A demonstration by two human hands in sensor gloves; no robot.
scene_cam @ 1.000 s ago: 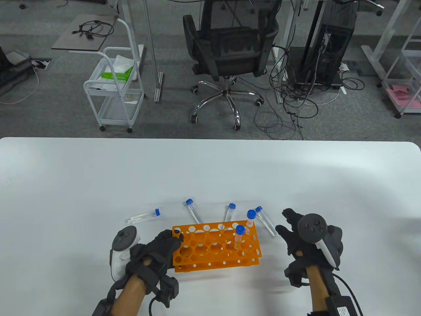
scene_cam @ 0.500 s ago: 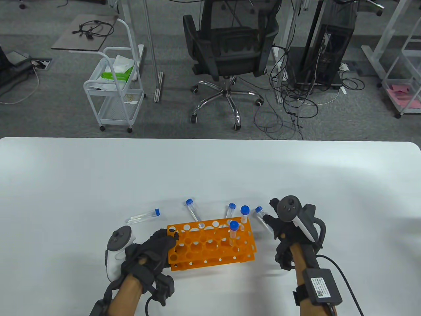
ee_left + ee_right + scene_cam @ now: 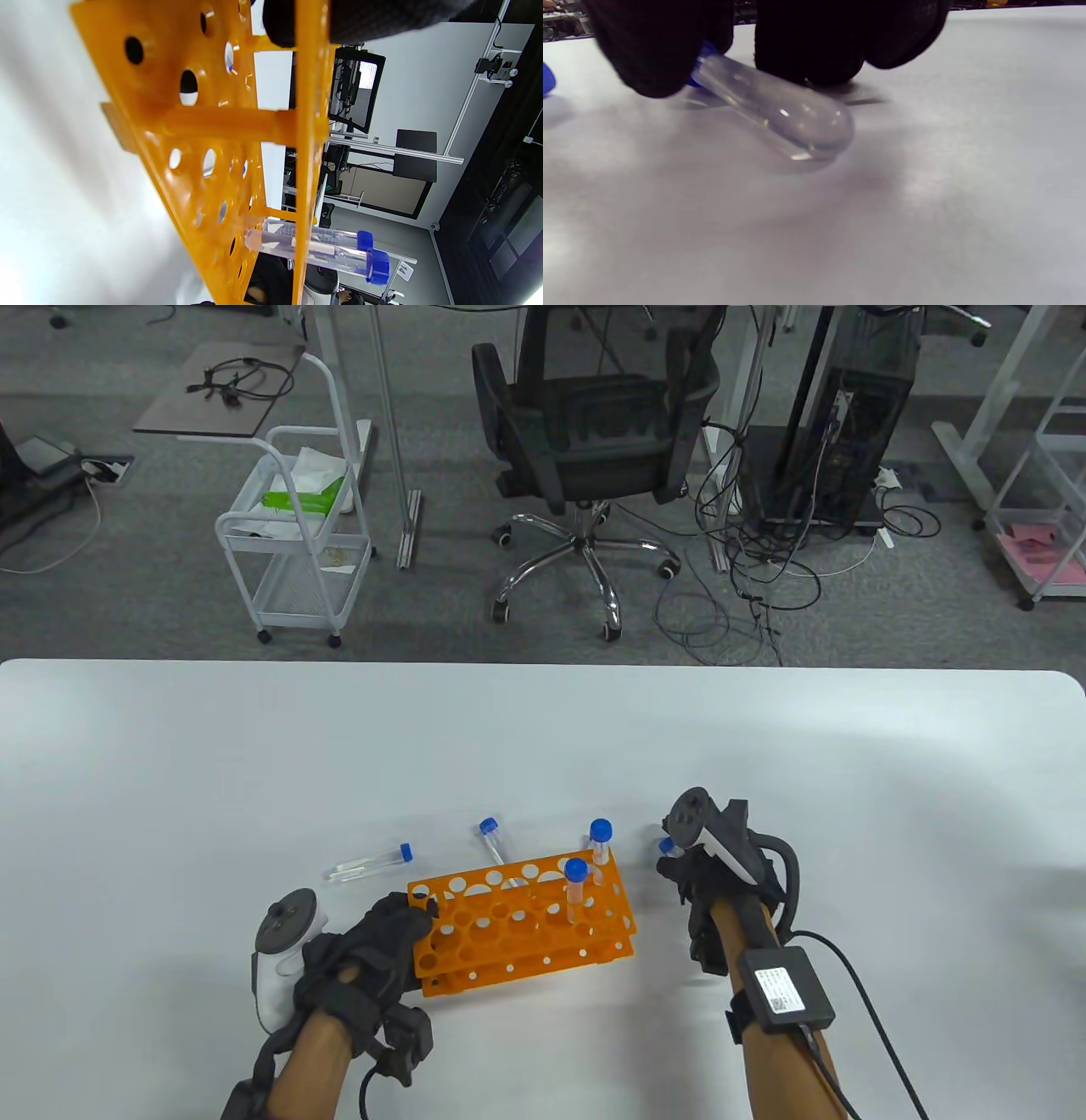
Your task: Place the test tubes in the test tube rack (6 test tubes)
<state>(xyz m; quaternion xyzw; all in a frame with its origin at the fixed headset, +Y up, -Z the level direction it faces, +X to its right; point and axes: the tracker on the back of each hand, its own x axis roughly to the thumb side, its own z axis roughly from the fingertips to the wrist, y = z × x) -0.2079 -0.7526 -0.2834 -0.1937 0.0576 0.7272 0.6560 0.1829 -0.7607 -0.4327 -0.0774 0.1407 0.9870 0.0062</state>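
Observation:
The orange rack (image 3: 522, 925) lies near the table's front, turned slightly. Two blue-capped tubes stand in its right end (image 3: 576, 869) (image 3: 601, 830); both show in the left wrist view (image 3: 322, 250). My left hand (image 3: 407, 920) grips the rack's left end, with a fingertip (image 3: 360, 21) over its top plate (image 3: 212, 127). My right hand (image 3: 674, 865) is down on a clear tube right of the rack, only its blue cap (image 3: 666, 845) showing. In the right wrist view my thumb and fingers (image 3: 806, 38) pinch this tube (image 3: 780, 110) near its cap while it lies on the table.
Two more capped tubes lie loose on the white table behind the rack's left half (image 3: 373, 861) (image 3: 492, 841). An office chair (image 3: 594, 432) and a white cart (image 3: 297, 534) stand on the floor beyond the table's far edge.
My left hand has slid the rack to the left with both tubes in it. My right hand has moved forward and left and come down onto the loose tube right of the rack.

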